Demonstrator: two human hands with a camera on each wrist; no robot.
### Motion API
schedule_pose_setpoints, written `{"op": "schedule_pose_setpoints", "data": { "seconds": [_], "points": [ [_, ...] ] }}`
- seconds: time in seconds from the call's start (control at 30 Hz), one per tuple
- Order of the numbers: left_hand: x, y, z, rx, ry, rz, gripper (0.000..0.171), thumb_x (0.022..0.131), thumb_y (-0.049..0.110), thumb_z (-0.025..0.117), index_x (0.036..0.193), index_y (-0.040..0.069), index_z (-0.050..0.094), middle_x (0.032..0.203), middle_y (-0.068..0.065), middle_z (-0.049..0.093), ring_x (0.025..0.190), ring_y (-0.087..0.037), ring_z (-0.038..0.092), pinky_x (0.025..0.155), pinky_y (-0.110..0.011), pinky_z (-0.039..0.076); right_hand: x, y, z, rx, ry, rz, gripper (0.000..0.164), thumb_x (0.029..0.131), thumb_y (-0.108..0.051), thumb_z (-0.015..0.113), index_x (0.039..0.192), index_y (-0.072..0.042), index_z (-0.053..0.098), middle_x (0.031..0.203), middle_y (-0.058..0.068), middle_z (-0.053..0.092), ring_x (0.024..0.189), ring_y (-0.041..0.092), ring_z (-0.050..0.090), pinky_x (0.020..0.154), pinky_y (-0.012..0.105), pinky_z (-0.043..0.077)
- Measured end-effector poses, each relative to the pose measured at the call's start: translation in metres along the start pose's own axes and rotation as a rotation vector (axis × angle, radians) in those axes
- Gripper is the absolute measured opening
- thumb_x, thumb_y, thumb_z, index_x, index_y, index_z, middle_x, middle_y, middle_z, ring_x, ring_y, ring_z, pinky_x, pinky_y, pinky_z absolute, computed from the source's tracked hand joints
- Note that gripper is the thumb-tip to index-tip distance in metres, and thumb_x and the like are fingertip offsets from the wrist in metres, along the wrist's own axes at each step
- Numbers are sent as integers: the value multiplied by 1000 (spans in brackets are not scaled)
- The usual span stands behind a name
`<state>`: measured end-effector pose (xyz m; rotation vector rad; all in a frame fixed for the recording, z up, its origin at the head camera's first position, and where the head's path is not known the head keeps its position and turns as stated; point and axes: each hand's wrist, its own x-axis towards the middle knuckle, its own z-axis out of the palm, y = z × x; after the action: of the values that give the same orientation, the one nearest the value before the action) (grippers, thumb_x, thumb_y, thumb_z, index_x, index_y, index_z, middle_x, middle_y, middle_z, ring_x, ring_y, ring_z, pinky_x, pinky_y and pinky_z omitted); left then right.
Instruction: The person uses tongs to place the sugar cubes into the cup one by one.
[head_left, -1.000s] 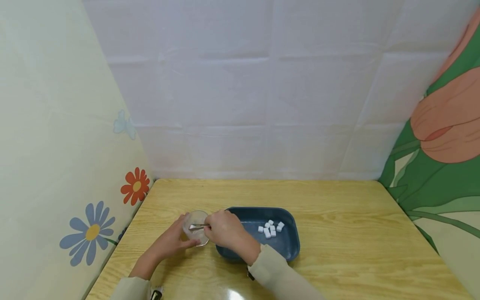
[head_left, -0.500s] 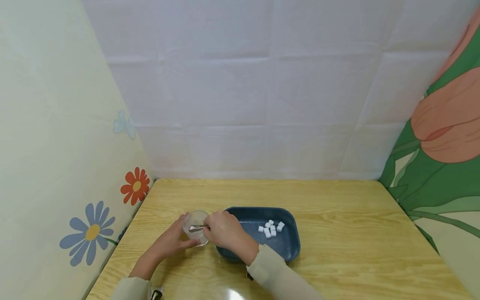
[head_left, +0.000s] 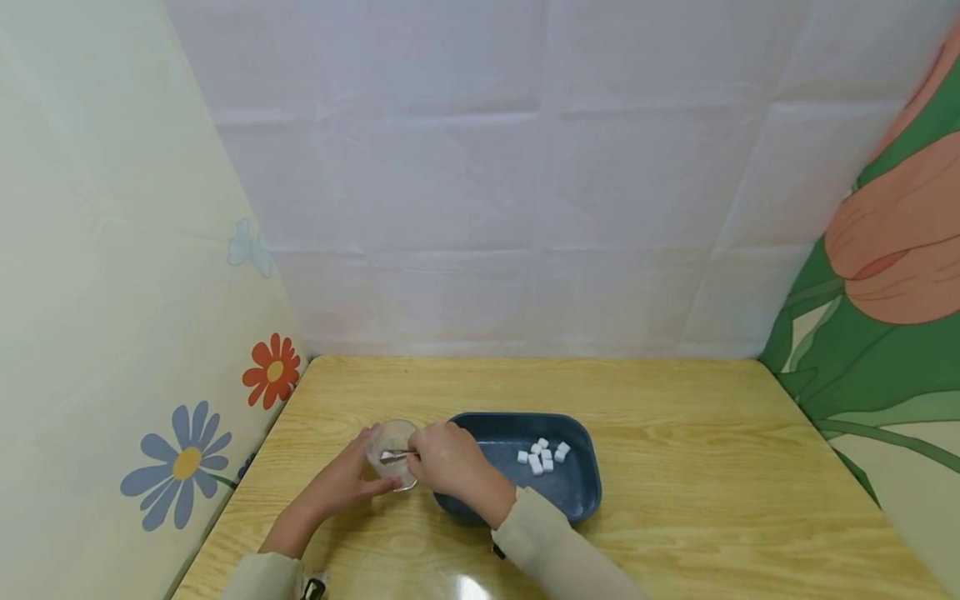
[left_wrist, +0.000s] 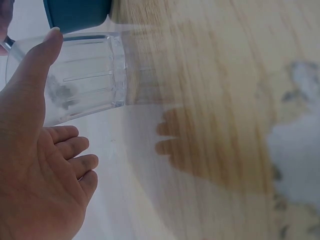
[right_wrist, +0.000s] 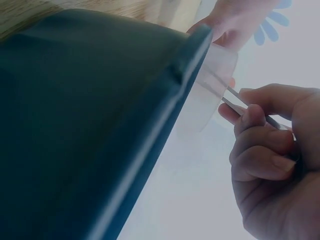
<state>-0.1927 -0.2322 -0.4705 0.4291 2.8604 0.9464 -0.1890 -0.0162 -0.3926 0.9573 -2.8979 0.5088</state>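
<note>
My left hand (head_left: 347, 477) holds a clear glass (head_left: 402, 477) on the left half of the table, thumb on its near side and fingers round the other. In the left wrist view the glass (left_wrist: 85, 75) stands on its base, with a blurred greyish patch inside. My right hand (head_left: 450, 457) pinches metal tweezers (head_left: 401, 453), whose tips reach through the glass's mouth. A small white piece shows by the tips; whether they grip it is too small to tell. The right wrist view shows the curled fingers around the tweezers (right_wrist: 236, 94).
A dark blue tray (head_left: 577, 496) stands right beside the glass, under my right wrist. Several white cubes (head_left: 546, 457) lie loose inside it. The wooden table (head_left: 712, 467) runs back to a pale cloth wall (head_left: 480, 208), with painted flower panels at both sides.
Almost nothing differs. The glass stays in my left hand and the tweezer tips stay inside it; my right forearm has shifted very slightly left.
</note>
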Motion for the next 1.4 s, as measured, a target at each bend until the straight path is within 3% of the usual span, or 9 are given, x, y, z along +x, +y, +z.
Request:
{"op": "schedule_pose_setpoints", "data": {
  "seconds": [1.4],
  "points": [
    [2,0,1,7,-14,-20,107,71,61,70,148,5,21,151,-21,23,140,-38,17,107,-58,24,2,1,1,16,-28,49,23,86,-21,60,63,-19,57,52,-8,47,44,8,38,38,23,31]
  ]
}}
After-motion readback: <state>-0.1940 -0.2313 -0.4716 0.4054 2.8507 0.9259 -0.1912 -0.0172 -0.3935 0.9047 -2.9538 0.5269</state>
